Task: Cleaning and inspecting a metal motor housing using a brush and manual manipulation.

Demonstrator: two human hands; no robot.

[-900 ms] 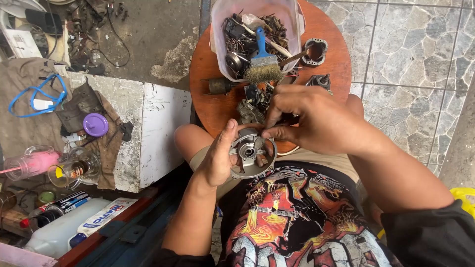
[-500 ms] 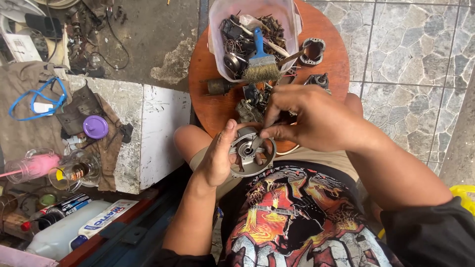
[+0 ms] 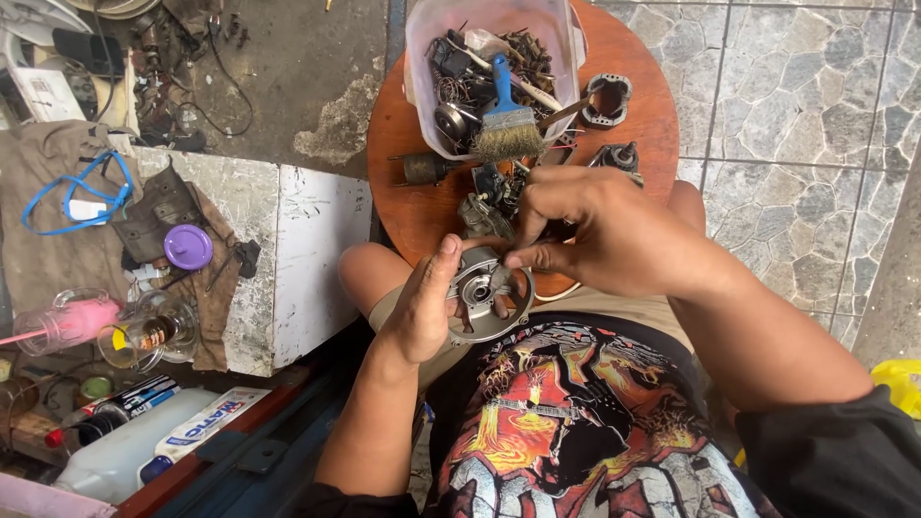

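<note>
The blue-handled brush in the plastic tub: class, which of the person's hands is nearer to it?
Right. The right hand lies just below the brush, above the round metal part; the left hand cradles that part farther down.

A dull grey metal disc (image 3: 487, 293) is seen. The round tabletop (image 3: 422, 206) is made of smooth reddish wood. The tub (image 3: 432, 96) is formed of cloudy plastic.

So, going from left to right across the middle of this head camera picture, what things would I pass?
Blue looped cord → purple round plastic cap → white slab → left hand → round grey metal part → right hand → grey stone-pattern floor tiles.
</note>
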